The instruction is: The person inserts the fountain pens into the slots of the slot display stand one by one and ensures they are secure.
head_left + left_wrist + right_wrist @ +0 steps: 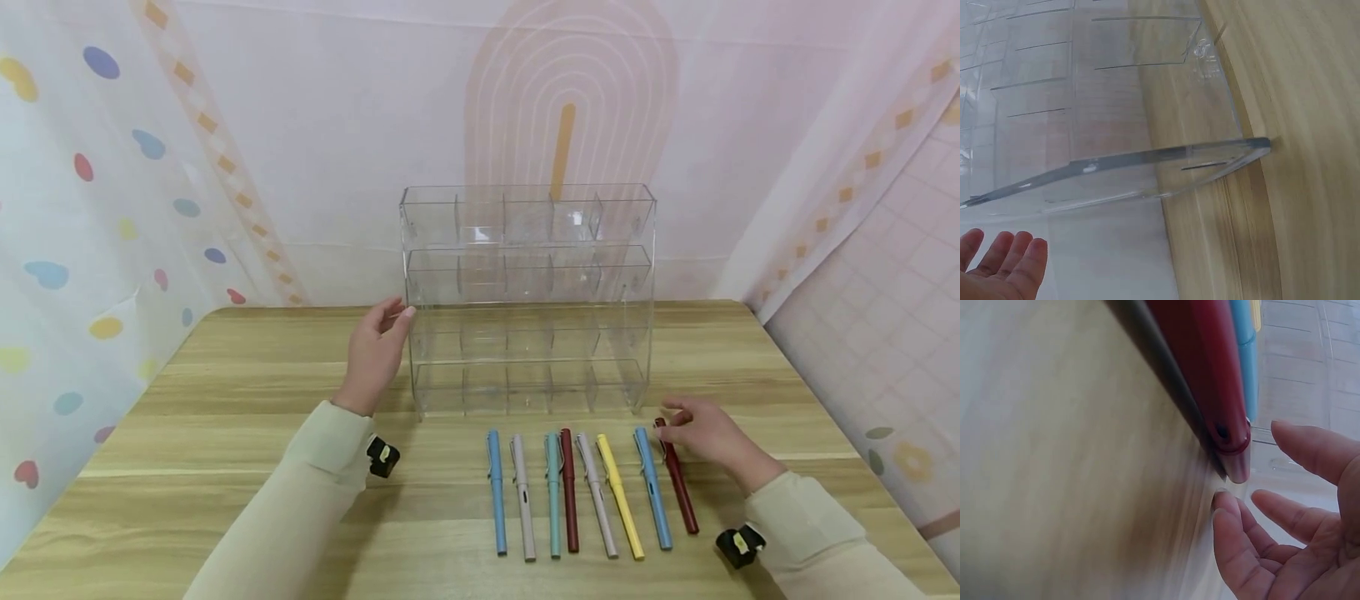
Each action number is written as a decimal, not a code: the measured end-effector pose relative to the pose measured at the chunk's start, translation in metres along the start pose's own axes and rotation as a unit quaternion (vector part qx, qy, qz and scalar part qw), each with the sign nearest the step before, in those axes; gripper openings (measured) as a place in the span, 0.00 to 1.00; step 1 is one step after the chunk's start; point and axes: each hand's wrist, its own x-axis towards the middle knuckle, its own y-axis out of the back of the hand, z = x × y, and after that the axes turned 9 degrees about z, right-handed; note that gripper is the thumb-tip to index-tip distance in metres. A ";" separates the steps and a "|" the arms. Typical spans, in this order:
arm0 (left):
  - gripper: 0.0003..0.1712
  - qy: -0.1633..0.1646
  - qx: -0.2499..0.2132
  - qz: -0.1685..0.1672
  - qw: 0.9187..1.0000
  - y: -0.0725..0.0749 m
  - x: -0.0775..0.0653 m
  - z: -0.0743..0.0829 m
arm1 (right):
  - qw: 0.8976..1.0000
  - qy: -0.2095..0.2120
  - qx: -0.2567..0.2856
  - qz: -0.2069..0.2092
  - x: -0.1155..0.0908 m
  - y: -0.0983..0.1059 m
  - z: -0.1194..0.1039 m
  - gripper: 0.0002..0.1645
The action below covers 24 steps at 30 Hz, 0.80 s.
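Observation:
A transparent acrylic display rack [528,317] with tiered, divided compartments stands on the wooden table. Beside its left side panel is my left hand [377,354], fingers loosely bent and holding nothing; the left wrist view has its fingertips [1036,250] close to the panel's edge. Several capped pens lie in a row before the rack. My right hand [708,432] is at the cap end of the rightmost dark red pen [678,483]. In the right wrist view its thumb [1310,447] and fingers are spread apart around that end, without a grip on the pen [1210,369].
Left of that pen lie a blue pen [653,492], a yellow pen [621,500], a lilac pen [597,498], another dark red pen [569,492], a teal pen [553,500], a greyish pen [523,500] and another blue pen [497,496]. Patterned curtains [337,125] surround the table.

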 end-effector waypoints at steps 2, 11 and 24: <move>0.30 0.003 -0.006 0.003 1.000 -0.003 0.002 0.000 | 1.000 0.001 0.005 0.001 0.000 -0.001 0.000 0.38; 0.29 0.023 -0.012 0.006 1.000 -0.008 0.004 -0.001 | 1.000 -0.011 0.016 0.000 0.003 -0.004 0.001 0.33; 0.25 0.027 0.010 0.029 0.999 -0.011 0.003 0.005 | 1.000 -0.027 0.015 -0.005 0.007 -0.008 -0.001 0.25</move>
